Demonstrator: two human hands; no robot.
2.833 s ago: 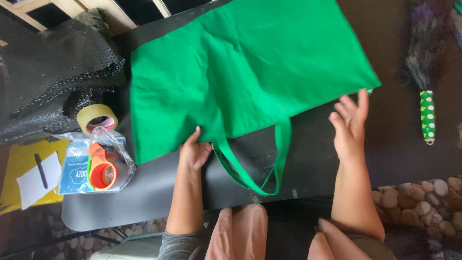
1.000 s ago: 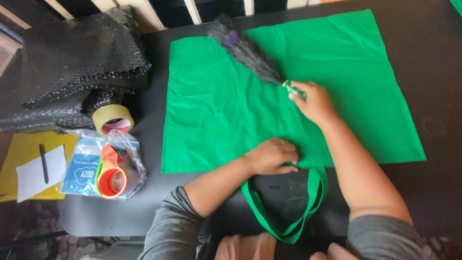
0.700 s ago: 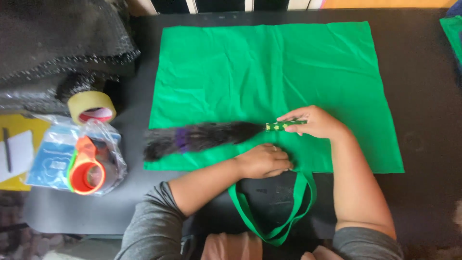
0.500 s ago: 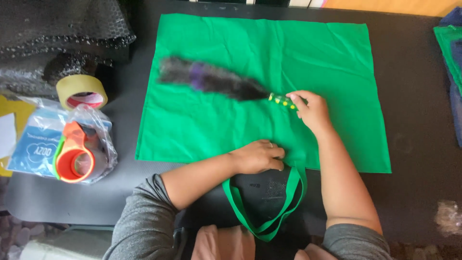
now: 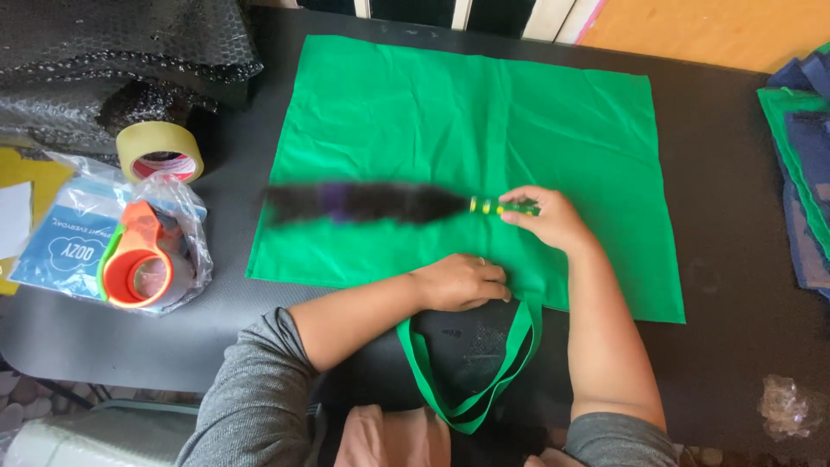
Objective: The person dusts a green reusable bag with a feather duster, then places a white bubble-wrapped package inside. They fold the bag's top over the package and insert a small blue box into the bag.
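1. A dark table carried the work, with an orange-tan surface showing beyond its far edge and pale slats at the top of the view.
2. A green tote bag lay flat across the table, its loop handle hanging toward the person's lap.
3. At the left sat black bubble wrap, a roll of tan tape and an orange tape dispenser on a clear plastic packet; stacked blue and green bags lay at the right edge.
4. A dark feather duster stretched over the bag, its long axis running left to right, the blurred plume pointing left and the green-and-yellow handle pointing right.
5. The right hand was closed around the handle's end.
6. The left hand rested loosely curled, knuckles up, pressing on the bag's near edge just above the loop handle, gripping nothing that could be seen.
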